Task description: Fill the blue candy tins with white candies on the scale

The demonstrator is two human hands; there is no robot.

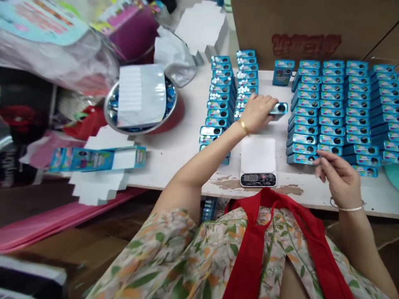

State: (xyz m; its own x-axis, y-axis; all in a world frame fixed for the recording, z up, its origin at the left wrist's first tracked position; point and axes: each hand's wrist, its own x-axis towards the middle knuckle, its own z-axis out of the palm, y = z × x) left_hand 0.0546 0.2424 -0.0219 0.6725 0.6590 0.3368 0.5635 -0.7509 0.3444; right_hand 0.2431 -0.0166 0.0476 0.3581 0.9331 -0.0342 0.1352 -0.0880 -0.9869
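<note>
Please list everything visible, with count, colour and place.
held box: one, blue, left hand
scale: one, white, table front
right boxes: many, blue, right of scale
left boxes: many, blue, left of scale
pellets: many, white, atop left boxes
carton: at least one, brown, back
bowl: one, silver-rimmed red, left
panel: one, white, atop bowl
printed cardboard: one, blue, left front
bucket: one, purple, back left
clutter: uncounted, mixed, left
table: one, white, beneath
apron: one, red, worn
bracelets: two, gold and silvery, worn
left hand: one, bare, above table
right hand: one, bare, right front
</note>
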